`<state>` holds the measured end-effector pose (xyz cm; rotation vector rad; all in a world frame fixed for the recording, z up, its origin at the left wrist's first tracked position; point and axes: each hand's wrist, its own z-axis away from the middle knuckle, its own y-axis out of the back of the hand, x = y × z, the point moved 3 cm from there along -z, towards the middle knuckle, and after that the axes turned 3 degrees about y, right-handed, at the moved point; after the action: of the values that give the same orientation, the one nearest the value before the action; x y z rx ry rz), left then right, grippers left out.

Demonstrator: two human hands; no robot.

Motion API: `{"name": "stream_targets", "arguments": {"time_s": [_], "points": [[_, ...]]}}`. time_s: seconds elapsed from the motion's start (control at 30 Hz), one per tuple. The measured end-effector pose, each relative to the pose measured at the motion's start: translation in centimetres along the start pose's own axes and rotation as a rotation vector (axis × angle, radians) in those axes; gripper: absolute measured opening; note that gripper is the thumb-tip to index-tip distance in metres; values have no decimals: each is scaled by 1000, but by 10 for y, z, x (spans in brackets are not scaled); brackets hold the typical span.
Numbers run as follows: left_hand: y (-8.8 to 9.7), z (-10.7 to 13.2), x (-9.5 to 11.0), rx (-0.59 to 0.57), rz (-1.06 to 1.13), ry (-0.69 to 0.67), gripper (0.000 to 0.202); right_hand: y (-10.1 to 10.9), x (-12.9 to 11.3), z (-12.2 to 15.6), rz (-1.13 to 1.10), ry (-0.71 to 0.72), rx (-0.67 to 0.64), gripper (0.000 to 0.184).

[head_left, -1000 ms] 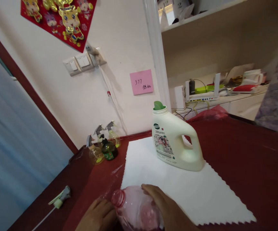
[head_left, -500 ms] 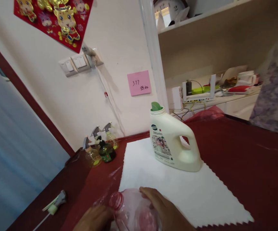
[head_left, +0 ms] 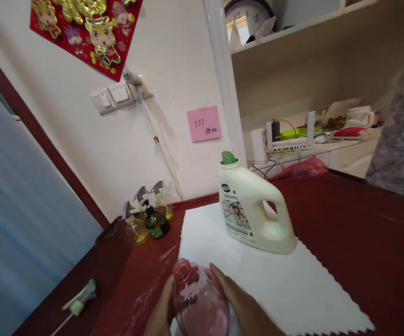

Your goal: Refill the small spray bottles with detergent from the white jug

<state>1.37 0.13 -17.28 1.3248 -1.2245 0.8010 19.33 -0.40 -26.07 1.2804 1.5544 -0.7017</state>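
My left hand [head_left: 160,313] and my right hand [head_left: 242,305] hold a clear pink plastic bottle [head_left: 200,301] between them, one on each side. The bottle has no cap, and its threaded neck [head_left: 182,270] points up and away from me. Its lower end runs out of the picture. It is held just above a white scallop-edged sheet [head_left: 303,298], which lies on a dark red tablecloth [head_left: 349,224]. A cream detergent jug [head_left: 254,210] with a green spout stands upright on the sheet, beyond my right hand.
Several spray bottles [head_left: 135,229] and a dark glass bottle [head_left: 156,223] stand at the far left of the table. A loose spray head [head_left: 81,296] lies near the table's left edge. A patterned garment [head_left: 401,140] intrudes at right. A router [head_left: 289,140] sits on the counter behind.
The pink bottle has turned so its neck points up and away instead of to the left. My left hand has moved round to its side.
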Motion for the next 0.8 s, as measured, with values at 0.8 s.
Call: {"name": "stream_targets", "arguments": {"time_s": [0.8], "points": [[6,-99,-58,120,-313,-30,90,-10,8,-2,672,459,91,72]]}}
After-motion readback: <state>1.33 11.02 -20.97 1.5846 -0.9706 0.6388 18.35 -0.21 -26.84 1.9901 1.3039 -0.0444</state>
